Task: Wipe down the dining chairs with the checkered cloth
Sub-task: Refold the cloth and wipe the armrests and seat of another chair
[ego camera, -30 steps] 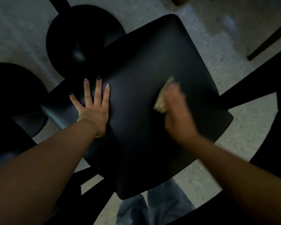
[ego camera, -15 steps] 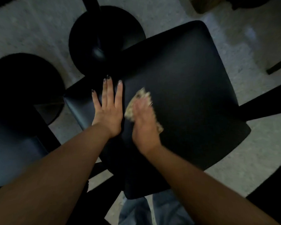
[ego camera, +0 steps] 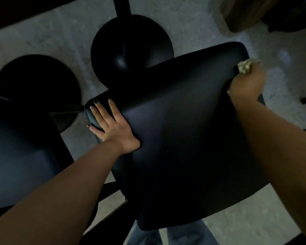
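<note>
Head view: right hand [ego camera: 245, 84] fingers clutch cloth [ego camera: 245, 67]; left hand [ego camera: 113, 128] fingers flat on chair [ego camera: 184, 138].

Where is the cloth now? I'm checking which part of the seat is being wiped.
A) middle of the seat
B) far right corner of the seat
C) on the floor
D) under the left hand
B: the right hand grips the cloth at the chair seat's far right corner.

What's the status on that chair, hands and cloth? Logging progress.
Left hand flat on the chair seat, bracing. Right hand grips the cloth at the seat's far right edge. Nothing in the way.
</note>
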